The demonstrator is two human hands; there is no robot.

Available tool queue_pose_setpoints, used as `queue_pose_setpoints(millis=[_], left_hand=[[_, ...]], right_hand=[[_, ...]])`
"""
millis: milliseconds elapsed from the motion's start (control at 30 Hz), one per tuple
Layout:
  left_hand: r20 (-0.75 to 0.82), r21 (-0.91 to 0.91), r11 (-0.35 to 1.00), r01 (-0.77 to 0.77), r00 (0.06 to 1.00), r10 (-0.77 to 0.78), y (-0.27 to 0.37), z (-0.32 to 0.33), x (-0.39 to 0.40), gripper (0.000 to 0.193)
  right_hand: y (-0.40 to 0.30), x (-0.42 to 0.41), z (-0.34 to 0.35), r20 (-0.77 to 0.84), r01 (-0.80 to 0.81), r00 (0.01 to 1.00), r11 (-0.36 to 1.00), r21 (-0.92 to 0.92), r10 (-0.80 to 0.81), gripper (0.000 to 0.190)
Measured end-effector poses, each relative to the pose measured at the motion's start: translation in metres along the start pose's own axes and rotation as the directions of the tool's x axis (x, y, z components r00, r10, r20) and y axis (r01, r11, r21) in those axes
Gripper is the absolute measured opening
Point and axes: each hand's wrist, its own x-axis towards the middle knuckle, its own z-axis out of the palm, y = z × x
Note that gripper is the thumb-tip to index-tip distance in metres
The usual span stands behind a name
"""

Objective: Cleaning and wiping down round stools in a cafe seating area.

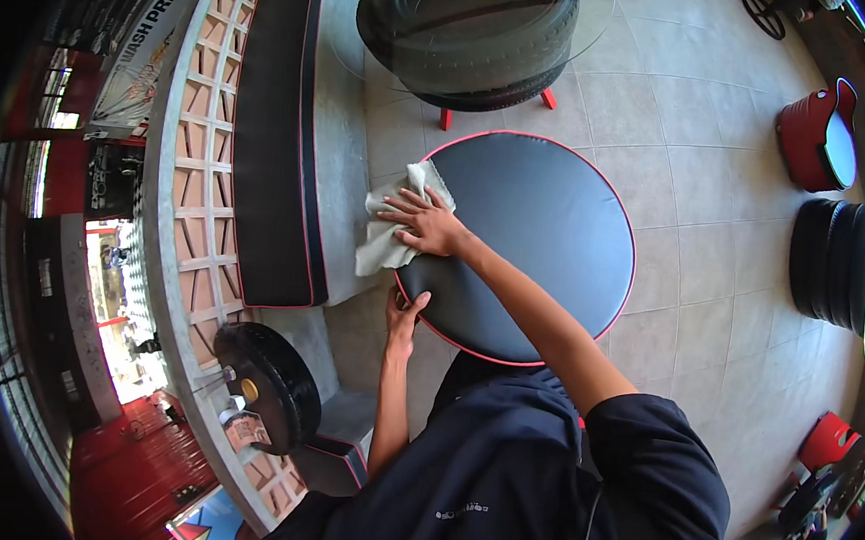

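Note:
A round black padded seat top (pixel 541 225) with red piping lies before me. My right hand (pixel 424 224) rests with spread fingers on a pale cloth (pixel 385 248), pressing it at the seat's upper left edge; part of the cloth hangs past the rim. My left hand (pixel 405 313) grips the seat's lower left rim, its thumb on top and its fingers beneath, partly hidden.
A glass-topped tire table (pixel 467 39) with red feet stands beyond the seat. Along the left runs a concrete bench with a long black cushion (pixel 272 138). A tire (pixel 270 383) is at lower left; red chairs (pixel 814 139) and stacked tires (pixel 828 264) stand right.

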Motion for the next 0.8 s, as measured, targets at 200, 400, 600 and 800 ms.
queue_pose_setpoints(millis=[200,400,600,800], left_hand=[[-0.015,0.002,0.998,0.067,0.998,-0.067,-0.006,-0.002,-0.011,0.059],[-0.093,-0.068,0.984,0.165,0.981,-0.171,-0.010,0.002,-0.018,0.055],[-0.079,-0.094,0.976,0.197,0.976,-0.205,-0.008,0.002,-0.006,0.055],[-0.057,-0.034,0.991,0.129,0.990,-0.131,-0.005,0.001,0.009,0.057]], right_hand=[[0.111,-0.060,-0.026,0.058,-0.471,0.881,0.882,-0.001,0.470,0.059],[0.185,-0.242,-0.090,0.041,-0.719,0.668,0.658,-0.222,0.743,0.068],[0.060,-0.318,-0.123,0.022,-0.591,0.797,0.786,-0.179,0.604,0.063],[-0.075,-0.289,-0.120,0.182,-0.319,0.926,0.943,-0.091,0.331,0.068]])
